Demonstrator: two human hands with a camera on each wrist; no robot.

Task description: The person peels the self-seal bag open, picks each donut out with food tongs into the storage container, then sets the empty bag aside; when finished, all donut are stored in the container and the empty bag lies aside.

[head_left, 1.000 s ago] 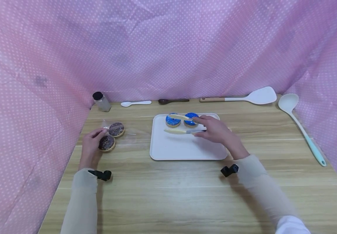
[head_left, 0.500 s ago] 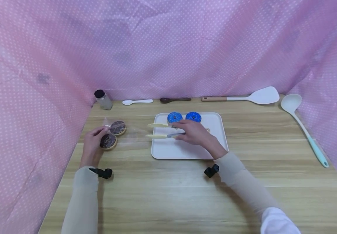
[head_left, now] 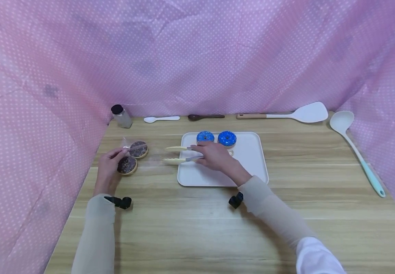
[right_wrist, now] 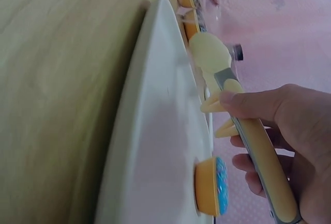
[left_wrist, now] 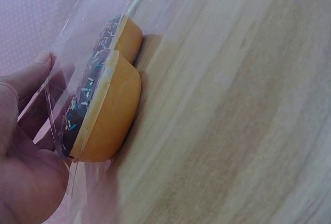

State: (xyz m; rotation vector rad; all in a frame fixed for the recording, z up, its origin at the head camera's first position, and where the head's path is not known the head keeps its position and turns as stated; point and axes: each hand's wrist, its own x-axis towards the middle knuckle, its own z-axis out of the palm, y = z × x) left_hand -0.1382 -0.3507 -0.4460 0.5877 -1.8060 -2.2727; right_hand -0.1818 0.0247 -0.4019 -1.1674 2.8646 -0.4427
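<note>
My left hand pinches the edge of a clear plastic bag between thumb and fingers. Two chocolate doughnuts with sprinkles, one nearer and one farther, sit beside those fingertips, and the film lies over them. My right hand grips a pair of tongs with yellow handles and cream tips. Its tips stand apart with nothing between them, pointing left past the white tray's left edge. Two blue-iced doughnuts, left and right, rest at the tray's back.
Along the back of the wooden table lie a white spoon, a dark brown spoon and a white spatula. A black-capped jar stands at back left. A ladle with a mint handle lies at right.
My right hand has moved left with the tongs, from over the blue doughnuts to the tray's left edge. The left hand stays at the bag.
</note>
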